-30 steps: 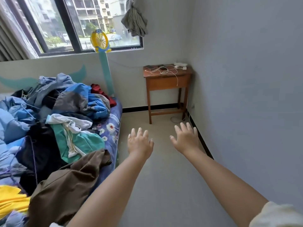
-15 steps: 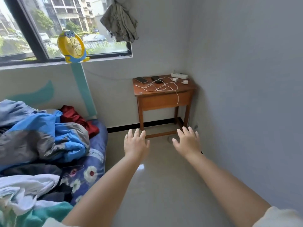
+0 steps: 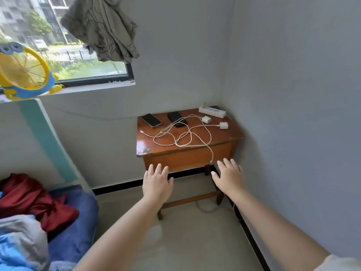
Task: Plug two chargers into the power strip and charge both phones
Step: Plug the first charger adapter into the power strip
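A small wooden table [image 3: 148, 147] stands in the room's corner. On it lie a white power strip [image 3: 212, 111] at the back right, two white chargers [image 3: 206, 119] [image 3: 223, 125] in front of the strip, and their tangled white cables [image 3: 181, 135]. One cable end hangs over the table's front. Two dark phones [image 3: 151, 120] [image 3: 176, 118] lie at the back left. My left hand [image 3: 157, 182] and my right hand [image 3: 228, 178] are stretched out, palms down, fingers spread, holding nothing, just short of the table's front edge.
A bed [image 3: 78, 222] piled with clothes is at the lower left. A yellow toy fan [image 3: 25, 73] sits on the window sill, and a grey cloth [image 3: 101, 28] hangs by the window. The grey wall [image 3: 293, 114] runs close along the right.
The view has moved closer to the table, which now looks larger and nearer my hands. Both hands stay outstretched and empty. Most of the bed has slid out of view.
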